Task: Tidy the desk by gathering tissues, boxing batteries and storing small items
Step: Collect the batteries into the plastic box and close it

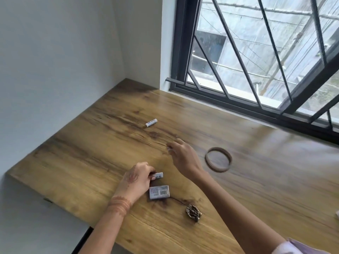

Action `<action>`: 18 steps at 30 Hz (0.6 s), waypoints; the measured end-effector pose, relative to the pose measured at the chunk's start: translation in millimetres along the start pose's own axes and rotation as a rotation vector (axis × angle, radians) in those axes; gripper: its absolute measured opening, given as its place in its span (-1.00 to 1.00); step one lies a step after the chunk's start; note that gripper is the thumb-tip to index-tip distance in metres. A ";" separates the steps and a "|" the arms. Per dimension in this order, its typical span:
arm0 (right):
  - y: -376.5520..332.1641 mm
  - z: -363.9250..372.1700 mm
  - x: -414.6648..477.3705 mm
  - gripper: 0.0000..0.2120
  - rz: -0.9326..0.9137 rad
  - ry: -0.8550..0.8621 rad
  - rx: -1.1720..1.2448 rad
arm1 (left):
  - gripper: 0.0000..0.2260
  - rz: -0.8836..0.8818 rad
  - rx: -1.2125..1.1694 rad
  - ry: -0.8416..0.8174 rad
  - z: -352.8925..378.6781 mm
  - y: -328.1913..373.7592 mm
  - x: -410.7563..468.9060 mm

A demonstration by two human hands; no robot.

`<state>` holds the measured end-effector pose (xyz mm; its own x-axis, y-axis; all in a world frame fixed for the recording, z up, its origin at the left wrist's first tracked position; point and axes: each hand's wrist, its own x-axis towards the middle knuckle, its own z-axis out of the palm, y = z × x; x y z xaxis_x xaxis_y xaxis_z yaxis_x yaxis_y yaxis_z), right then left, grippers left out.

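Note:
On the wooden desk point(256, 180), my left hand point(134, 180) pinches a white battery point(158, 176) just above a small grey battery box point(159, 192) that lies flat with its barcode up. My right hand point(183, 156) hovers over the desk's middle, fingers curled around something small and white at the fingertips; I cannot make out what it is. Another white battery point(151, 123) lies loose farther back on the left.
A thin wooden ring point(218, 159) lies right of my right hand. A brown claw hair clip point(193, 215) rests near the front, below the box. A barred window point(256, 52) runs along the desk's far edge; walls close off the left.

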<state>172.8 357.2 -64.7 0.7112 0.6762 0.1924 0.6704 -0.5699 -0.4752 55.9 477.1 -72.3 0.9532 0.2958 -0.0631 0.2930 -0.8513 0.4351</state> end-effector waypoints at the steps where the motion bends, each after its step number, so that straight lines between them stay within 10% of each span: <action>1: -1.3 0.9 12.0 -0.84 -0.018 -0.003 -0.028 | -0.80 -0.027 -0.022 0.018 -0.2 -1.6 1.2; 18: -1.3 35.9 113.6 -0.68 -0.351 -0.132 -0.399 | -0.92 -0.387 -0.435 0.296 -5.1 -11.0 12.2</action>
<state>245.1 451.6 -73.1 0.4147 0.8959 0.1594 0.9093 -0.4148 -0.0344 63.9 492.3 -73.3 0.7059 0.7053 -0.0652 0.4946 -0.4250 0.7581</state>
